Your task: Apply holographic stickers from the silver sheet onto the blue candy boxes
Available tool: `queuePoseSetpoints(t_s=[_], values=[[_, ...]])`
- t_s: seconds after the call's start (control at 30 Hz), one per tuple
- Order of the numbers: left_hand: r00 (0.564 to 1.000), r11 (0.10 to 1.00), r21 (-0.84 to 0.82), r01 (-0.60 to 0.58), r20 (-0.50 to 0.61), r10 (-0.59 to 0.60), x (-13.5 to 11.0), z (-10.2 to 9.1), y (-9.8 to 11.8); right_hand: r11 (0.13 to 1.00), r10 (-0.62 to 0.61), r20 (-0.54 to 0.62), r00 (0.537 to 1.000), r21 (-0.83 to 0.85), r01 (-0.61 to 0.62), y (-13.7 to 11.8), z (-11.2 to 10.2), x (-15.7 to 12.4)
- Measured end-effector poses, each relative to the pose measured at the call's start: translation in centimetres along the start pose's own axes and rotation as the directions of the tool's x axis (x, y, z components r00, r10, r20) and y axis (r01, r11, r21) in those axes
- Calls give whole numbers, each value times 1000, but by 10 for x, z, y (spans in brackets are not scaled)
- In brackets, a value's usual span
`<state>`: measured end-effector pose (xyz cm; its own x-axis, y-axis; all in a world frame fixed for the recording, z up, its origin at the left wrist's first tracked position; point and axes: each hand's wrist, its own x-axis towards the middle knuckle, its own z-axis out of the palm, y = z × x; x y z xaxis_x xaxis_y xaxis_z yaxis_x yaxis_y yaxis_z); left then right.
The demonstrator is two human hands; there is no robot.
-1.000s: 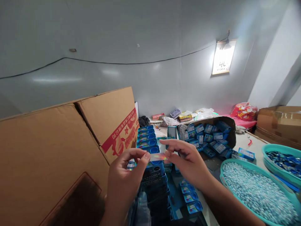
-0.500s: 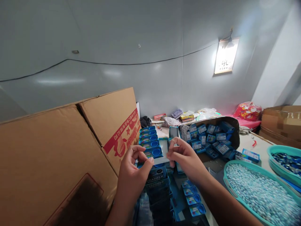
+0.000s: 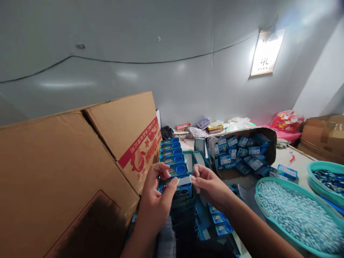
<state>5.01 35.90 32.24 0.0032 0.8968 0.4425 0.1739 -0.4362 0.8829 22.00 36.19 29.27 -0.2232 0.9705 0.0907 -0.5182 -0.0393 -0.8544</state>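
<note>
At lower centre, the left hand (image 3: 157,197) pinches the edge of a blue plastic case (image 3: 184,187). Just beside it, the right hand (image 3: 211,188) pinches a small pale strip (image 3: 191,178).

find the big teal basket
In the head view, the big teal basket sits at lower right, to the right of the person's right hand, next to a smaller teal basket.

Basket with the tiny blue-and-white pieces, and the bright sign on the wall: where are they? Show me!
teal basket (image 3: 257,200), head view, on its left rim
bright wall sign (image 3: 266,53), head view, on its middle
</note>
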Motion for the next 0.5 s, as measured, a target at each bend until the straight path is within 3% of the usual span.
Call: queuePoseSetpoints(t_s=[0.17, 0.27, 0.33, 0.4, 0.5], values=[[998, 947, -322, -6, 55, 25, -5, -8, -12, 979, 48, -47, 998, -197, -57, 21, -21, 0], [994, 869, -484, -107, -72, 82, -22, -22, -29, 961, 2, -190, 982, -271, -54, 40, -44, -14], [981, 925, -364, -112, -191, 43, -46, -35, -51, 947, -57, -327, 943, -318, -53, 51, -66, -30], [961, 993, -108, 57, -264, -84, -80, -45, -83, 912, -109, -437, 893, -400, -84, 61, -90, -49], [858, 891, 119, 439, -350, -376, -144, -46, -141, 805, -109, -475, 873, -558, -203, 74, -124, -74]])
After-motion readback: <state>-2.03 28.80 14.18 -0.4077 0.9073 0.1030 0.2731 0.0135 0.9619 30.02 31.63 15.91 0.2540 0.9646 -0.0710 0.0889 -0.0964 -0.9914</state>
